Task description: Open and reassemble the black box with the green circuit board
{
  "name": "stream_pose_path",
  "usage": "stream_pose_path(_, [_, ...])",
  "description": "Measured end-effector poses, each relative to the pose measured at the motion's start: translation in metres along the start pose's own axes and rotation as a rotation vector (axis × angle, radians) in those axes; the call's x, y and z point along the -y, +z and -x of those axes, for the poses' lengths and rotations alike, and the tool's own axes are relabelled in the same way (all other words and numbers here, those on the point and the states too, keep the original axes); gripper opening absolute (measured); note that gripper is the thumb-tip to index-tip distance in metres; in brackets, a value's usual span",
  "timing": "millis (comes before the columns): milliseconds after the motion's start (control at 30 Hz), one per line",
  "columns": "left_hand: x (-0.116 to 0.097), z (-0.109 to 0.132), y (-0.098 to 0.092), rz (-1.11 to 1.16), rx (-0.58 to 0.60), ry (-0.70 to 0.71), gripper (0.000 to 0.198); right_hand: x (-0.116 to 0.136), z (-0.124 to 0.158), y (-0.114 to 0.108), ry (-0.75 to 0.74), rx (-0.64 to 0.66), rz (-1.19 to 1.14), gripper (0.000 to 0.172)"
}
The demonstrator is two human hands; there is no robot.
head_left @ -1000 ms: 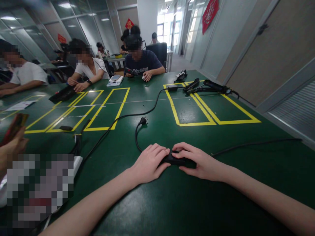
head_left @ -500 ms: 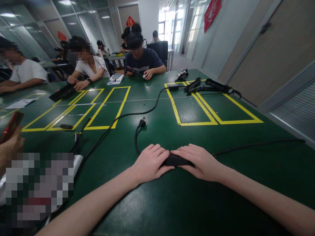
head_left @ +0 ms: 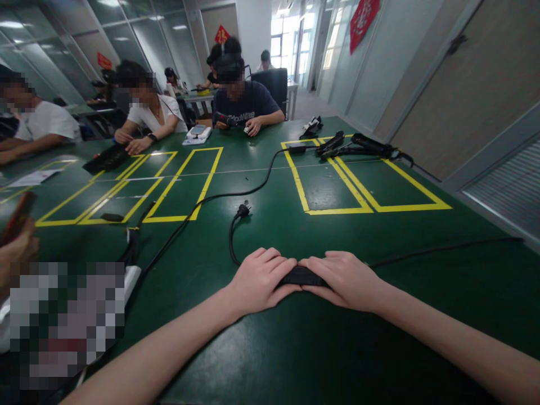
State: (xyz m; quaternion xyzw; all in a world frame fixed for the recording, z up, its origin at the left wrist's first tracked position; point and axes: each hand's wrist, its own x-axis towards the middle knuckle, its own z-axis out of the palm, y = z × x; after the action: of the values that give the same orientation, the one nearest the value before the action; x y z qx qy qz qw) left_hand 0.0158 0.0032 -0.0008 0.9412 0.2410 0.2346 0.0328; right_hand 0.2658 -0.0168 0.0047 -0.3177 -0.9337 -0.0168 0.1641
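Observation:
A black power adapter [head_left: 304, 275] lies low over the green table, mostly covered by my hands. My left hand [head_left: 264, 281] is closed around its left end, thumb along the near side and fingers over the top. Its right end is gripped the same way by my right hand [head_left: 342, 281]. The fingertips of both hands nearly meet over the middle. From behind my left hand a short black cord curves up to a plug [head_left: 243, 211] lying on the table. A thin black cable [head_left: 442, 247] runs off to the right from behind my right hand.
Yellow tape [head_left: 340, 211] marks rectangles on the green table [head_left: 236, 360]. Another long black cable [head_left: 228, 195] crosses it towards black folded gear [head_left: 371, 147] at the back right. A person's hand [head_left: 21, 247] holds a phone at left. Several people sit across the table.
My right hand has shifted slightly left along the adapter, bringing its fingertips closer to my left hand's. The adapter and plug have stayed nearly in place.

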Motion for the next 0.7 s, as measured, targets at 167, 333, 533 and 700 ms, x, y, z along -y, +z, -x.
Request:
stream_pose_path(167, [0.000, 0.000, 0.000, -0.032, -0.007, -0.001, 0.041, -0.005, -0.002, -0.002, -0.015, 0.027, -0.030, 0.025])
stream_pose_path(333, [-0.003, -0.002, -0.001, 0.000, -0.084, -0.048, 0.045, -0.012, 0.004, 0.000, -0.119, -0.062, 0.048, 0.038])
stream_pose_path(533, [-0.010, -0.004, -0.002, 0.141, 0.062, -0.296, 0.052, -0.013, 0.008, -0.004, -0.189, -0.207, 0.163, 0.045])
stream_pose_path(700, [-0.014, -0.003, -0.001, 0.260, 0.010, -0.344, 0.035, -0.014, 0.006, -0.007, -0.167, -0.153, 0.161, 0.042])
